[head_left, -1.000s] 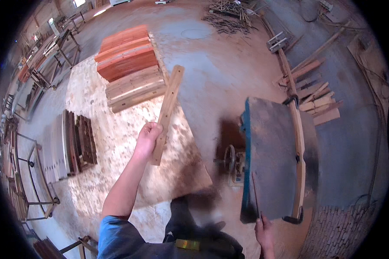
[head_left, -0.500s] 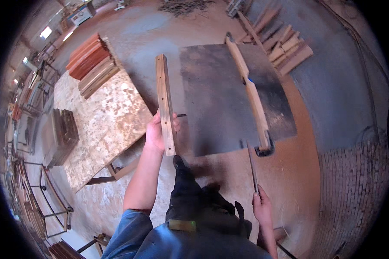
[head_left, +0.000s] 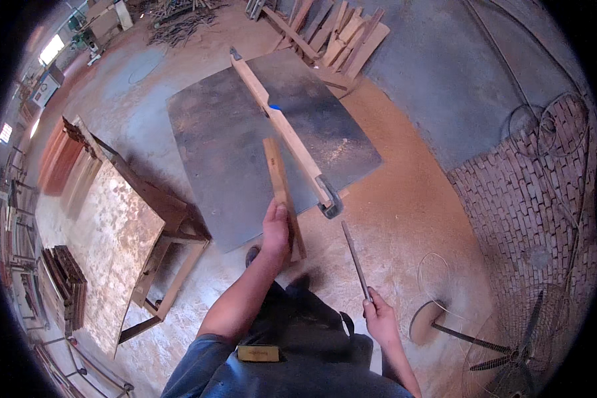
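Observation:
My left hand (head_left: 276, 229) is closed around the lower part of a wooden strip (head_left: 278, 174), which is held tilted over the near edge of a dark tabletop (head_left: 225, 186). In my right hand (head_left: 380, 317) is a long, thin, grey metal file-like tool (head_left: 355, 261), gripped at its lower end and pointing up and away. Past the strip, a longer wooden bar (head_left: 292, 140) lies across the tabletop. It has a notch with a blue mark near its middle and black fittings at both ends. The near black fitting (head_left: 331, 204) overhangs the table's edge.
On the left stands a worn, light-topped table (head_left: 106, 225) with reddish boards (head_left: 63, 162) stacked on it. Wooden offcuts (head_left: 338, 36) lean beyond the dark table. A caged fan (head_left: 514, 355) lies at lower right, near a patch of brick paving (head_left: 524, 199).
My view has swung to the right. The wooden strip has turned and now sits over the dark tabletop, near the longer bar. My right hand still holds the metal tool.

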Demonstrator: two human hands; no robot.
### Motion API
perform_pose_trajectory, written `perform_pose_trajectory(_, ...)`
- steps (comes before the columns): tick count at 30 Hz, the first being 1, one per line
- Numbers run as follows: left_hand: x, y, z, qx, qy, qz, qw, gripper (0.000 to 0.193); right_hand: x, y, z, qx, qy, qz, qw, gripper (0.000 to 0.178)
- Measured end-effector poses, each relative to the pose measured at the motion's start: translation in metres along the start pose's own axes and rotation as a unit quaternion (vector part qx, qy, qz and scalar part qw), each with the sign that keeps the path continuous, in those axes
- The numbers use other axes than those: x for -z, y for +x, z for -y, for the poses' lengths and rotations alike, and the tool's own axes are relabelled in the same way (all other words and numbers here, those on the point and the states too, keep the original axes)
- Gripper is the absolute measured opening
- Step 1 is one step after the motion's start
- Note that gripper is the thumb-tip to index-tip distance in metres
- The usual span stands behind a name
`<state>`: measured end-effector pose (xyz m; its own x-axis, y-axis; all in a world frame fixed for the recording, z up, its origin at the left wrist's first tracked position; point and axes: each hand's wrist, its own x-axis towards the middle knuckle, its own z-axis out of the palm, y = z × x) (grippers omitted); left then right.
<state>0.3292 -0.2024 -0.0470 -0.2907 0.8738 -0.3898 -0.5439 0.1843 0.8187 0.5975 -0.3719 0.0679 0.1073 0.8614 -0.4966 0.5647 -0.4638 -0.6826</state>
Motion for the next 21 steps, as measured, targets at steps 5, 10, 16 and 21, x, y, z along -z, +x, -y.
perform_pose_trajectory(5,-0.028,0.036,0.024,-0.027,0.172,0.036,0.984,0.043,0.008,-0.011,-0.002,-0.029,0.019,-0.004,0.999,0.045)
perform_pose_trajectory(10,-0.053,0.048,-0.013,0.019,0.443,0.046,0.895,0.034,0.013,-0.015,-0.003,-0.016,0.034,0.023,0.999,0.044)
perform_pose_trajectory(16,-0.042,0.077,-0.017,-0.106,0.696,0.04,0.709,0.035,0.018,-0.003,-0.001,0.008,-0.038,0.065,0.997,0.045)
perform_pose_trajectory(21,-0.038,0.077,-0.01,-0.123,0.607,0.037,0.784,0.04,0.012,0.014,-0.007,0.037,-0.033,0.083,0.995,0.046)
